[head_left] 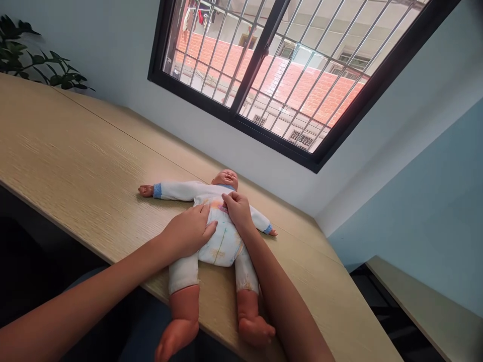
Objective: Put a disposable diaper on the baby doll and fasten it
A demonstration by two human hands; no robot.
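A baby doll (226, 178) lies on its back on the wooden table, its arms spread and its feet hanging toward the near edge. It wears a white top with blue cuffs, and a white patterned diaper (221, 244) is around its hips over the white cloth legs. My left hand (190, 229) rests on the left side of the diaper, thumb apart and fingers lying on it. At the upper right of the diaper, near the waist, my right hand (237, 208) is closed in a pinch on its edge. The fingertips partly hide the waistband.
The pale wooden table (86, 156) runs along the wall. Above it is a black-framed window (234, 118) with metal bars. A green plant (56, 70) stands at the back left. A lower shelf or cabinet (422, 301) is at the right.
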